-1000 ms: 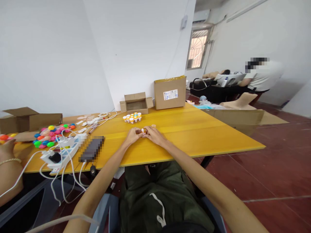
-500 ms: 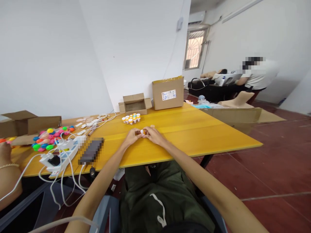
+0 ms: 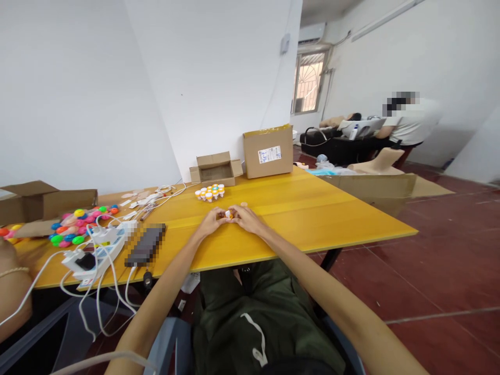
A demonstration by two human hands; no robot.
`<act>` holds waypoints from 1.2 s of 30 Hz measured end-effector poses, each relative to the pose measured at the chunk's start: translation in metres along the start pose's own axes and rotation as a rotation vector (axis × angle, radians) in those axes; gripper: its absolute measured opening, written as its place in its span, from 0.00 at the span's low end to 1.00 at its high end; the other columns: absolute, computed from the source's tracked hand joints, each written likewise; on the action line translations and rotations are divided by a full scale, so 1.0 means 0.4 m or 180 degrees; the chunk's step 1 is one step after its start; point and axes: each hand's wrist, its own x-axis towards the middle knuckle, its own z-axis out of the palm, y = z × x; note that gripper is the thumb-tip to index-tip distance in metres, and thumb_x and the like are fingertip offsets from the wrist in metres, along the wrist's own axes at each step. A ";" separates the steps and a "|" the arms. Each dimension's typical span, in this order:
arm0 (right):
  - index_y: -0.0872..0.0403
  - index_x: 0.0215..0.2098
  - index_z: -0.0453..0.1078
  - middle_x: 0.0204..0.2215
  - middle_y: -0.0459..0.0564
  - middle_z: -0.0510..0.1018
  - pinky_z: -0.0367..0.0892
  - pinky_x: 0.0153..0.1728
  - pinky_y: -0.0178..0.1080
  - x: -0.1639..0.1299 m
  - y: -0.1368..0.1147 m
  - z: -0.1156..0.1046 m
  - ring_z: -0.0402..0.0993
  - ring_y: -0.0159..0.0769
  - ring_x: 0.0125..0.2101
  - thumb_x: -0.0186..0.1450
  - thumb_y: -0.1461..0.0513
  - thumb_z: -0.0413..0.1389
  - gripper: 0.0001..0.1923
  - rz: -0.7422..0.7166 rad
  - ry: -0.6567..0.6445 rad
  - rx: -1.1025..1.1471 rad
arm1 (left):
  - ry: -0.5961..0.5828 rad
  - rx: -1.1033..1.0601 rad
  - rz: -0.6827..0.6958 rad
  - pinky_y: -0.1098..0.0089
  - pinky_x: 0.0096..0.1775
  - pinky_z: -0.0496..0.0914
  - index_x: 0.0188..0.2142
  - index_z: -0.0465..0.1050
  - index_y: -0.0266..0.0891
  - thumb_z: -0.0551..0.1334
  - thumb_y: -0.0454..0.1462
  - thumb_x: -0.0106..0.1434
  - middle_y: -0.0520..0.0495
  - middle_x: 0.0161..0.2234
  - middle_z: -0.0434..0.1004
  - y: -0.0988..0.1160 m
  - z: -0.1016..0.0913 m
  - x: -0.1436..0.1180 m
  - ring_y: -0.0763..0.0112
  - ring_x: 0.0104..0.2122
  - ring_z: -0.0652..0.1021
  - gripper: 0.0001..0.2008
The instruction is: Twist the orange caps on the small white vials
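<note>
White walls stand behind a smooth yellow wooden worktop (image 3: 312, 208). Both hands rest on it, close together near the middle. The left hand (image 3: 212, 221) and the right hand (image 3: 245, 219) pinch one tiny round bottle (image 3: 228, 213) between their fingertips, so each hand is curled tight on it. The bottle is white with an orange bit. Just behind the hands sits a bunch of little bottles (image 3: 210, 192) like it, standing upright. Farther back are an open brown box (image 3: 215, 168) and a shut box (image 3: 268, 151), both cardboard. Off to the left lie bright round balls (image 3: 74, 227) and a white power strip (image 3: 97, 247) with curly cords. Another person (image 3: 406, 122) stands far away on the right.
</note>
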 end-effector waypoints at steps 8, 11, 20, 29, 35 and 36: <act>0.50 0.42 0.74 0.34 0.45 0.81 0.70 0.39 0.37 0.005 0.018 0.006 0.77 0.35 0.35 0.58 0.66 0.64 0.14 0.0006 -0.0002 0.0180 | -0.0019 -0.0029 0.0018 0.64 0.46 0.70 0.34 0.78 0.39 0.68 0.38 0.55 0.50 0.33 0.77 -0.013 0.001 0.001 0.66 0.36 0.75 0.07; 0.52 0.42 0.74 0.35 0.46 0.82 0.72 0.39 0.37 0.009 0.032 0.012 0.78 0.34 0.34 0.57 0.67 0.63 0.14 0.0036 0.0017 0.0383 | -0.0024 -0.0068 0.0046 0.65 0.45 0.71 0.35 0.78 0.39 0.68 0.39 0.56 0.50 0.33 0.78 -0.015 0.000 0.001 0.67 0.35 0.76 0.08; 0.55 0.38 0.76 0.38 0.52 0.83 0.74 0.42 0.39 0.020 0.042 0.017 0.81 0.36 0.36 0.57 0.72 0.59 0.12 0.0246 0.0045 0.0661 | -0.0056 -0.0228 0.0050 0.66 0.42 0.71 0.37 0.80 0.37 0.68 0.39 0.56 0.48 0.34 0.81 -0.021 0.001 0.004 0.67 0.34 0.77 0.10; 0.51 0.36 0.80 0.35 0.49 0.85 0.75 0.41 0.40 0.020 0.054 0.013 0.81 0.38 0.35 0.59 0.70 0.59 0.12 -0.0149 -0.0111 0.0623 | -0.0046 -0.0416 -0.0146 0.65 0.43 0.73 0.37 0.79 0.37 0.69 0.38 0.55 0.48 0.34 0.82 -0.032 0.000 0.007 0.65 0.35 0.79 0.10; 0.52 0.34 0.79 0.34 0.49 0.84 0.75 0.43 0.42 0.028 0.066 0.022 0.81 0.39 0.35 0.57 0.70 0.61 0.09 0.0170 -0.0030 0.0820 | -0.0086 -0.0673 -0.0355 0.66 0.42 0.74 0.37 0.78 0.37 0.71 0.40 0.53 0.46 0.36 0.83 -0.031 0.002 0.006 0.65 0.36 0.81 0.13; 0.52 0.33 0.79 0.33 0.49 0.84 0.75 0.43 0.42 0.028 0.067 0.023 0.81 0.38 0.35 0.57 0.70 0.61 0.09 0.0184 -0.0014 0.0836 | -0.0103 -0.0680 -0.0371 0.66 0.42 0.74 0.38 0.78 0.37 0.71 0.41 0.52 0.46 0.36 0.83 -0.029 0.002 0.006 0.65 0.36 0.81 0.14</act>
